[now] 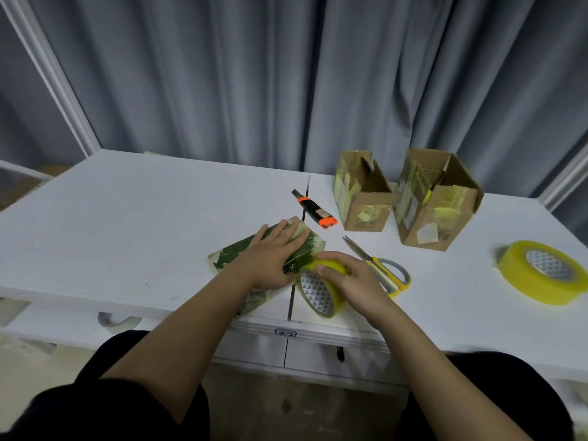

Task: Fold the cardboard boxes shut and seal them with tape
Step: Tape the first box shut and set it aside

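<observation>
The right hand [346,276], lowest in the frame, grips the tape roll [321,289] standing on edge against the green box's [270,253] lower-right end. That flat box runs lower left to upper right at frame centre on the surface [143,218], the left hand [270,259] lying open along it.

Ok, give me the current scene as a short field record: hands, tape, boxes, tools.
left hand: pressed flat on green box
right hand: gripping yellow tape roll, roll on edge beside the green box
spare tape roll: lying flat, far right of table
cardboard boxes: two, flaps open, old tape on sides
scissors: closed, just past the right hand
utility knife: left of the boxes
</observation>
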Motion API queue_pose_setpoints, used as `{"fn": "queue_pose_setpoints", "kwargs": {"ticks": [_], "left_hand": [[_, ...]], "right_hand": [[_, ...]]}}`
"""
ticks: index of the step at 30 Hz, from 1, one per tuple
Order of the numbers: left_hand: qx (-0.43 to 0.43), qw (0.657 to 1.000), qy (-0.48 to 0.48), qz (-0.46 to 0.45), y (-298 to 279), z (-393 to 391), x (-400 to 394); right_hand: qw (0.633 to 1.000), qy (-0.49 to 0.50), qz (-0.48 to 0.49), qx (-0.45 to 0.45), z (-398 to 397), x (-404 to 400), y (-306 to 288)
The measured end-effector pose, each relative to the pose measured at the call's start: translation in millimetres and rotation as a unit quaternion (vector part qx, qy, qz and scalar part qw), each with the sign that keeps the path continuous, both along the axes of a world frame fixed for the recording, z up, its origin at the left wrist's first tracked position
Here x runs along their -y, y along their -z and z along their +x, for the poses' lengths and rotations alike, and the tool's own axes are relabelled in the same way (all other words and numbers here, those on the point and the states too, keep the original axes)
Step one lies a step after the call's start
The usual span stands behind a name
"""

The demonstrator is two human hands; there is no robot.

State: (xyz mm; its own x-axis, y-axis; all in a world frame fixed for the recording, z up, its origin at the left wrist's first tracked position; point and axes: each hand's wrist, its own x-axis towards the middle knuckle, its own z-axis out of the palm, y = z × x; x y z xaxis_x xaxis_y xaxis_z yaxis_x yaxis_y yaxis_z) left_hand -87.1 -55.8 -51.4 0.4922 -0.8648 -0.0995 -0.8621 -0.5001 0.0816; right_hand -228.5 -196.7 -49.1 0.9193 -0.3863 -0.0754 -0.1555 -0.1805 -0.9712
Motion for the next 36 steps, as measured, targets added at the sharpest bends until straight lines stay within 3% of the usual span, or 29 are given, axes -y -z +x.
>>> {"fn": "queue_pose_setpoints", "kwargs": {"ticks": [6,9,12,15,17,20,26,29,31,33,36], "left_hand": [[-0.062,0.998,-0.014,-0.028,6.1,8.4,2.7],[-0.061,0.998,-0.009,-0.025,4.1,8.1,2.7],[-0.070,0.997,-0.014,-0.033,-2.7,3.7,2.0],[-0.081,0.989,-0.049,-0.115,-5.8,-5.2,-3.6],[-0.021,0.979,-0.102,-0.174,-5.6,-12.5,-12.3],[0.064,0.974,-0.144,-0.161,-7.7,-16.2,-23.8],[-0.034,0.957,-0.225,-0.182,-37.3,2.8,-38.6],[0.059,0.957,-0.239,-0.156,-31.5,4.9,-38.9],[0.030,0.958,-0.219,-0.185,-20.4,4.6,-40.5],[0.009,0.967,-0.200,-0.157,-6.3,2.5,-45.3],[0.131,0.971,-0.182,-0.082,12.2,-0.5,-50.7]], "right_hand": [[0.999,-0.042,-0.022,0.026,-6.6,0.6,12.1],[0.996,-0.081,0.021,0.033,-16.5,2.4,13.2],[0.997,-0.059,0.021,0.054,-24.9,0.2,15.9],[0.998,-0.015,0.015,0.054,-27.2,-4.5,11.1],[0.997,0.015,0.000,0.073,-25.2,-5.2,2.1],[0.995,0.031,-0.002,0.096,-16.9,-6.1,-20.3],[0.973,-0.046,0.167,0.150,23.3,-5.9,-62.8],[0.987,-0.019,0.111,0.115,51.3,-18.0,-58.1],[0.991,0.011,0.076,0.108,66.8,-25.9,-50.1],[0.993,0.021,0.041,0.110,77.2,-31.6,-46.2],[0.994,0.063,0.004,0.091,82.8,-35.2,-44.4]]}}
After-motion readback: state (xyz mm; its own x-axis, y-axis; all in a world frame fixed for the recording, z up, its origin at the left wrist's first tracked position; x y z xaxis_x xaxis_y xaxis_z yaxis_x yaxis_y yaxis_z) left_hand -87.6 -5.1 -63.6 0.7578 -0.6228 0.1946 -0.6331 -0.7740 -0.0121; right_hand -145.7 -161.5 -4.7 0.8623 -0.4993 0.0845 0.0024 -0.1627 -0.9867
